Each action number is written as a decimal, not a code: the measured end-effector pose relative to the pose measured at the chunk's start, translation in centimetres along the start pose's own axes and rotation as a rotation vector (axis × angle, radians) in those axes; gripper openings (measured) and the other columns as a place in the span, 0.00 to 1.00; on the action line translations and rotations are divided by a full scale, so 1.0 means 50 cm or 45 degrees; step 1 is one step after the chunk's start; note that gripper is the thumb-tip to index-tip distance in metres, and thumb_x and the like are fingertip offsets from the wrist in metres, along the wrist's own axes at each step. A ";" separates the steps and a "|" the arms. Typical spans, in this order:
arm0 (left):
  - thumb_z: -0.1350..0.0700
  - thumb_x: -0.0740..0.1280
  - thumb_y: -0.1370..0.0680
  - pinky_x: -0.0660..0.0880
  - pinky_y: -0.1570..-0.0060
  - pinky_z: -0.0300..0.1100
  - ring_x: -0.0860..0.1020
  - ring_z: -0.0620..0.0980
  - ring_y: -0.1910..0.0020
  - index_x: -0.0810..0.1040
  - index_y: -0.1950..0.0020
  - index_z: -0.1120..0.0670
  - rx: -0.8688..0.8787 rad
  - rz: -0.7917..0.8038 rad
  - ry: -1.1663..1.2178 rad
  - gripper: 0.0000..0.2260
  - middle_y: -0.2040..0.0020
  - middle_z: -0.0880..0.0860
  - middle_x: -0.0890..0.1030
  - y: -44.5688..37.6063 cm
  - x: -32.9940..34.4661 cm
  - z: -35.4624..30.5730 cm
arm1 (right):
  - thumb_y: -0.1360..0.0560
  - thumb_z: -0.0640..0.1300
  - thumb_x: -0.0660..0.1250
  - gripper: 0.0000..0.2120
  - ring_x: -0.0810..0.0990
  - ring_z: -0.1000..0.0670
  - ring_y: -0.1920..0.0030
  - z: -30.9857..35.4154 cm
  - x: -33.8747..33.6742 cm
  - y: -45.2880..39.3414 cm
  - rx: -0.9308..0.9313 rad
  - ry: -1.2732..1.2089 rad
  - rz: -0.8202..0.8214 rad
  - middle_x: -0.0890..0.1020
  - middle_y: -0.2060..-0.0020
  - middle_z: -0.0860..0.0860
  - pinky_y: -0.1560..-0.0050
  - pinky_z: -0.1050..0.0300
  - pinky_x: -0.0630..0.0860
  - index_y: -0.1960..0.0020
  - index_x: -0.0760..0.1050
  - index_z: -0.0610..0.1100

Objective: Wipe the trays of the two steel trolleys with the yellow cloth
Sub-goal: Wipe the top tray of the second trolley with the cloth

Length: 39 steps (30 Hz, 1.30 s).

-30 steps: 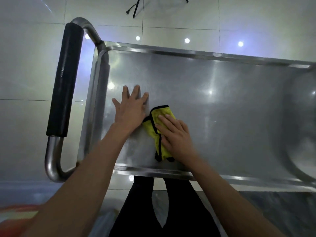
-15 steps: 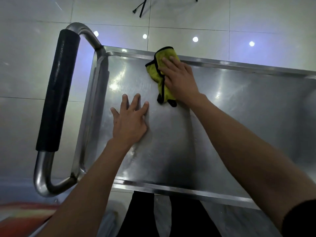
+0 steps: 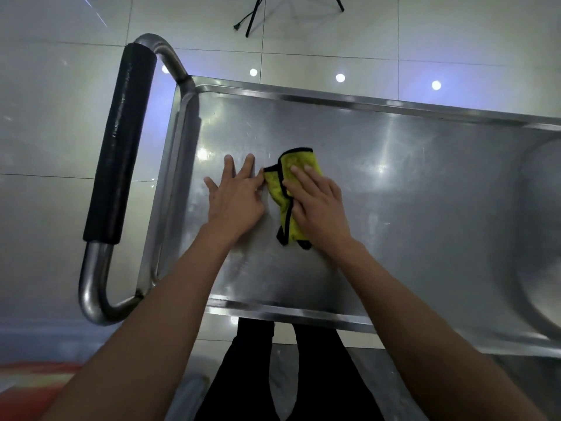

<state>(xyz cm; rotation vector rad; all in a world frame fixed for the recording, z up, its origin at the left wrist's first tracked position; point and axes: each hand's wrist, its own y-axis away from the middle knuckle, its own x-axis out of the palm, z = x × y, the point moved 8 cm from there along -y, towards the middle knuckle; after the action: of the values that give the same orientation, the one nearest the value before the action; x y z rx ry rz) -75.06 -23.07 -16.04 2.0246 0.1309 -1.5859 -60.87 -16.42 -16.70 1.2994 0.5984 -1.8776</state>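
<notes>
While the yellow cloth (image 3: 287,192) lies folded on the steel tray (image 3: 409,208), near the tray's left end and about midway between the far rim and the near rim, the right hand (image 3: 318,205) is pressing down flat on top of it! Fingers straight, palm spread over the cloth's right half, nothing curled round it. You can see the cloth's black edging running down its middle and poking out below the heel of the hand.

Just beside it, the left hand (image 3: 235,196) is planted on the bare steel, fingers splayed and flat, thumb out toward the tray's left wall. Its fingers nearest the cloth come right up to the cloth's corner; whether they actually touch it, I can't tell from here.

Out past the tray's left end, the trolley handle (image 3: 120,147) loops round in steel tube, with a black grip sleeve along its straight run. Both forearms are bare, reaching in from the near side. Below the near rim, the person's dark trousers (image 3: 273,375) show against a pale, glossy tiled floor (image 3: 45,117) catching spots of ceiling light. At the top, thin black stand legs (image 3: 252,18) rest on the tiles.
</notes>
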 end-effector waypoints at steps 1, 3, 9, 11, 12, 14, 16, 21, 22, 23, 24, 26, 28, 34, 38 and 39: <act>0.55 0.58 0.21 0.65 0.41 0.75 0.55 0.63 0.25 0.68 0.30 0.47 0.002 0.000 0.007 0.18 0.25 0.50 0.60 0.000 -0.001 0.000 | 0.20 0.48 0.56 0.21 0.61 0.50 0.23 0.007 0.005 0.030 -0.001 0.007 0.000 0.67 0.25 0.53 0.28 0.46 0.61 0.30 0.74 0.51; 0.55 0.59 0.21 0.64 0.41 0.76 0.55 0.63 0.26 0.66 0.29 0.47 0.005 0.010 0.007 0.20 0.25 0.51 0.60 0.002 -0.001 -0.001 | 0.20 0.47 0.58 0.20 0.61 0.50 0.23 0.022 0.014 0.097 -0.019 0.014 -0.014 0.67 0.25 0.53 0.29 0.45 0.62 0.30 0.74 0.50; 0.57 0.59 0.22 0.64 0.41 0.77 0.57 0.65 0.28 0.68 0.30 0.50 0.009 0.030 0.016 0.20 0.29 0.53 0.62 0.010 -0.004 -0.009 | 0.22 0.46 0.62 0.20 0.61 0.50 0.23 0.061 0.040 0.291 -0.028 -0.003 -0.051 0.66 0.24 0.53 0.30 0.43 0.65 0.30 0.74 0.51; 0.58 0.59 0.23 0.64 0.41 0.76 0.57 0.65 0.27 0.68 0.30 0.53 0.014 0.025 -0.011 0.20 0.29 0.54 0.62 0.007 -0.006 -0.021 | 0.22 0.46 0.62 0.21 0.60 0.50 0.23 0.066 0.044 0.317 -0.012 0.004 -0.050 0.66 0.24 0.53 0.30 0.43 0.64 0.30 0.73 0.51; 0.58 0.59 0.23 0.64 0.39 0.75 0.56 0.65 0.26 0.69 0.31 0.54 0.031 0.030 -0.023 0.20 0.28 0.55 0.62 0.005 -0.006 -0.033 | 0.22 0.47 0.61 0.21 0.59 0.50 0.22 0.067 0.045 0.323 -0.011 0.013 -0.042 0.65 0.23 0.53 0.29 0.43 0.64 0.29 0.73 0.51; 0.56 0.59 0.22 0.64 0.38 0.73 0.55 0.63 0.25 0.68 0.31 0.54 0.083 0.052 -0.006 0.19 0.27 0.54 0.61 -0.003 -0.005 -0.063 | 0.21 0.47 0.61 0.21 0.58 0.50 0.22 0.065 0.046 0.329 -0.021 0.025 -0.029 0.63 0.23 0.53 0.29 0.43 0.63 0.28 0.71 0.51; 0.53 0.60 0.21 0.67 0.39 0.71 0.57 0.62 0.27 0.66 0.30 0.51 0.136 0.084 0.022 0.20 0.27 0.54 0.62 -0.011 -0.002 -0.092 | 0.21 0.47 0.61 0.21 0.57 0.50 0.21 0.061 0.049 0.329 -0.016 0.024 -0.030 0.63 0.23 0.53 0.28 0.43 0.62 0.28 0.71 0.52; 0.50 0.60 0.18 0.66 0.39 0.73 0.54 0.64 0.25 0.62 0.25 0.52 0.159 0.109 -0.093 0.22 0.23 0.55 0.56 -0.020 0.023 -0.114 | 0.21 0.47 0.60 0.20 0.59 0.50 0.22 0.025 0.037 0.293 0.162 0.028 -0.130 0.65 0.24 0.53 0.28 0.45 0.62 0.30 0.73 0.52; 0.50 0.60 0.18 0.66 0.39 0.72 0.54 0.64 0.25 0.62 0.25 0.52 0.163 0.106 -0.110 0.22 0.23 0.55 0.56 -0.017 0.027 -0.113 | 0.21 0.47 0.60 0.20 0.59 0.50 0.22 0.015 0.034 0.284 0.188 0.031 -0.134 0.65 0.24 0.53 0.28 0.45 0.62 0.30 0.73 0.52; 0.50 0.59 0.18 0.67 0.39 0.72 0.54 0.64 0.25 0.62 0.25 0.51 0.169 0.098 -0.125 0.22 0.23 0.55 0.56 -0.015 0.030 -0.113 | 0.21 0.47 0.59 0.20 0.59 0.50 0.22 0.006 0.031 0.272 0.202 0.037 -0.133 0.66 0.24 0.52 0.29 0.45 0.62 0.29 0.72 0.52; 0.50 0.59 0.18 0.67 0.40 0.71 0.54 0.64 0.25 0.62 0.25 0.51 0.172 0.088 -0.139 0.22 0.23 0.55 0.56 -0.012 0.032 -0.111 | 0.21 0.48 0.59 0.20 0.59 0.50 0.22 -0.003 0.027 0.257 0.207 0.045 -0.131 0.66 0.24 0.52 0.29 0.45 0.62 0.29 0.72 0.52; 0.50 0.59 0.19 0.68 0.40 0.70 0.54 0.64 0.25 0.62 0.26 0.51 0.169 0.071 -0.154 0.21 0.23 0.54 0.56 -0.010 0.037 -0.106 | 0.21 0.48 0.59 0.21 0.59 0.50 0.22 -0.021 0.017 0.221 0.207 0.065 -0.122 0.66 0.24 0.52 0.29 0.46 0.62 0.29 0.72 0.53; 0.50 0.58 0.18 0.68 0.39 0.70 0.53 0.64 0.24 0.62 0.25 0.50 0.163 0.063 -0.142 0.21 0.22 0.54 0.55 -0.013 0.041 -0.104 | 0.21 0.49 0.59 0.21 0.60 0.50 0.22 -0.040 0.004 0.173 0.202 0.081 -0.109 0.66 0.24 0.52 0.29 0.46 0.62 0.28 0.72 0.52; 0.48 0.51 0.15 0.64 0.34 0.71 0.49 0.63 0.21 0.60 0.22 0.49 0.123 0.043 -0.117 0.21 0.19 0.52 0.54 -0.022 0.039 -0.109 | 0.18 0.51 0.54 0.22 0.54 0.51 0.21 -0.111 -0.032 0.001 0.247 0.096 0.006 0.59 0.22 0.53 0.26 0.49 0.57 0.24 0.65 0.53; 0.47 0.53 0.16 0.64 0.35 0.71 0.50 0.63 0.22 0.63 0.24 0.49 0.090 0.057 -0.123 0.20 0.20 0.53 0.55 -0.025 0.031 -0.111 | 0.17 0.50 0.53 0.22 0.50 0.50 0.20 -0.137 -0.046 -0.107 0.286 0.084 0.008 0.55 0.20 0.52 0.26 0.48 0.54 0.23 0.64 0.52; 0.47 0.54 0.16 0.65 0.35 0.71 0.50 0.63 0.22 0.63 0.25 0.49 0.081 0.060 -0.118 0.20 0.21 0.53 0.56 -0.026 0.030 -0.112 | 0.17 0.50 0.53 0.22 0.50 0.50 0.20 -0.141 -0.048 -0.126 0.281 0.089 0.001 0.55 0.20 0.51 0.26 0.49 0.55 0.23 0.64 0.52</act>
<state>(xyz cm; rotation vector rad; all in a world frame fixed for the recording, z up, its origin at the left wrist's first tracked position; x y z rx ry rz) -70.30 -19.71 -17.08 1.9828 -0.0023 -1.6705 -61.42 -6.69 -17.36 1.5107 0.4347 -1.9465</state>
